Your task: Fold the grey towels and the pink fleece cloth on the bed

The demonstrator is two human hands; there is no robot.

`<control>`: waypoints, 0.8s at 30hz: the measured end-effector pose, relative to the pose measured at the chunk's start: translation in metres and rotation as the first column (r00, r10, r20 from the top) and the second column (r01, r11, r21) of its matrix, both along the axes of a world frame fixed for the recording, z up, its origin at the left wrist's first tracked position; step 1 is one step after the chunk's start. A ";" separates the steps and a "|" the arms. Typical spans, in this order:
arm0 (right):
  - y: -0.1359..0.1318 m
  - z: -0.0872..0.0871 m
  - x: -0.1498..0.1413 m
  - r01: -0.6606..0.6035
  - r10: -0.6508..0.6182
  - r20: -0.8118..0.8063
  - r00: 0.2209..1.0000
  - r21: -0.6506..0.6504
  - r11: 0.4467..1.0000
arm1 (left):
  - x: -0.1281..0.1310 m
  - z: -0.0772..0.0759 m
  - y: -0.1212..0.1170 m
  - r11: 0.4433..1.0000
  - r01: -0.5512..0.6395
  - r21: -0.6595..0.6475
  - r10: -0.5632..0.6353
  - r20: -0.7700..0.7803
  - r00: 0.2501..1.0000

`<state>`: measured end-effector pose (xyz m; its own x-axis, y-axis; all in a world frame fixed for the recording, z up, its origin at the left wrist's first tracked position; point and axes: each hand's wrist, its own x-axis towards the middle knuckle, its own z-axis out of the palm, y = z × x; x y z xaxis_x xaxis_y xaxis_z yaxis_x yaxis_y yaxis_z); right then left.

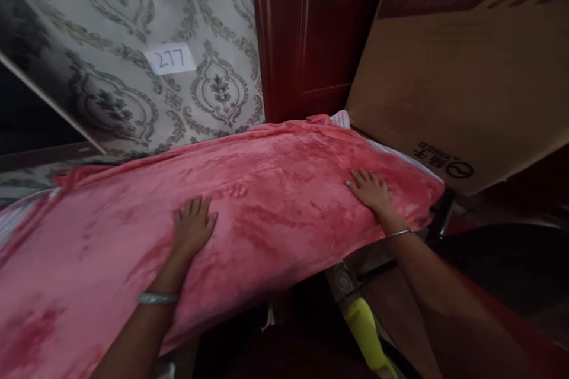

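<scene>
A pink plush blanket [275, 213] is spread over a long raised surface, its nap marked with darker streaks and smudges. My left hand [193, 225] lies flat on it, left of the middle, with the fingers stretched out. Farther right, near the blanket's right end, my right hand [370, 189] rests on the same cloth with its fingers spread. Neither hand grips anything. Striped cloth [341, 119] peeks out from under the blanket at the back corner. What supports the blanket is mostly hidden.
A large cardboard box [466, 71] leans at the right against a dark red door [306, 35]. Patterned wallpaper bears a paper label [170, 58] reading 277. A dark panel [35, 83] stands at the left. Something yellow [367, 331] shows below the blanket's front edge.
</scene>
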<state>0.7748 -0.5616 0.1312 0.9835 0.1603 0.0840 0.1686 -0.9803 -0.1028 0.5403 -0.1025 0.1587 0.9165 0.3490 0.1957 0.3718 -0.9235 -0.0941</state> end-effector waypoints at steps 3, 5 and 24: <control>-0.005 -0.007 0.003 -0.006 0.006 0.031 0.999 -0.001 1.000 | -0.002 0.000 -0.001 1.000 -0.008 -0.021 0.008 -0.012 1.000; -0.006 -0.007 0.003 -0.007 0.006 0.034 0.999 0.006 1.000 | -0.003 0.001 -0.003 1.000 -0.009 -0.026 0.009 -0.020 1.000; -0.008 0.009 -0.022 -0.032 0.030 -0.074 0.997 -0.025 0.999 | -0.157 0.033 0.051 0.919 -0.377 -0.110 0.351 -0.201 0.914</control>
